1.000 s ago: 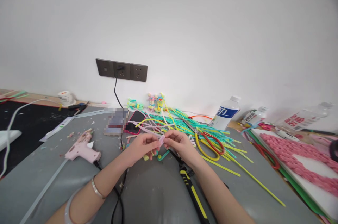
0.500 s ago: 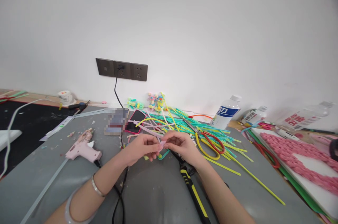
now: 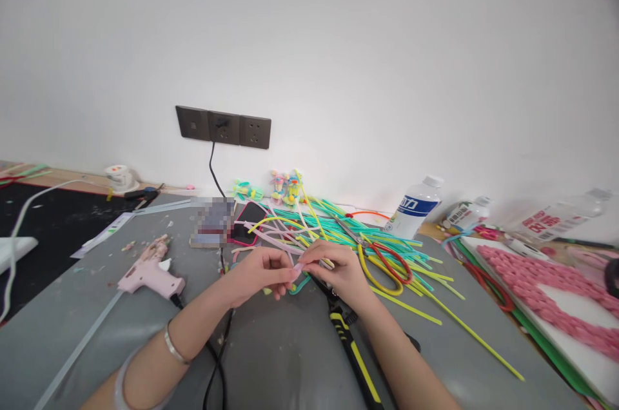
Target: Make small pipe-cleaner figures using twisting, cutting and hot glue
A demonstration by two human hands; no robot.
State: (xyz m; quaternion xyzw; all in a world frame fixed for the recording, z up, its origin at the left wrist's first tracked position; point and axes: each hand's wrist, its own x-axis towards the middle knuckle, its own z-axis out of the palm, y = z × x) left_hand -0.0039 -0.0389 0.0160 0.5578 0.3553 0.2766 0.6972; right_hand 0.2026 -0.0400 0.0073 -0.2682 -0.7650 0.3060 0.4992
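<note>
My left hand (image 3: 258,274) and my right hand (image 3: 336,271) meet over the grey table top (image 3: 271,358), fingertips pinched together on a small pale pink strip (image 3: 298,266). Both hands are closed on it. Just beyond them lies a heap of teal and yellow pipe cleaners (image 3: 348,233). A black and yellow tool (image 3: 351,349) lies under my right forearm. A small teal curl (image 3: 300,284) rests on the table below the fingers.
A pink glue gun (image 3: 149,274) lies at the left, its black cord (image 3: 217,365) running toward me. Red-handled scissors (image 3: 382,255), a water bottle (image 3: 411,207), a phone (image 3: 246,223), a wall socket (image 3: 222,127) and a pink woven piece (image 3: 546,287) on a white board stand around.
My hands have drawn a little closer together and shifted slightly right, and the pink strip between the fingertips shows less. Everything else stays put.
</note>
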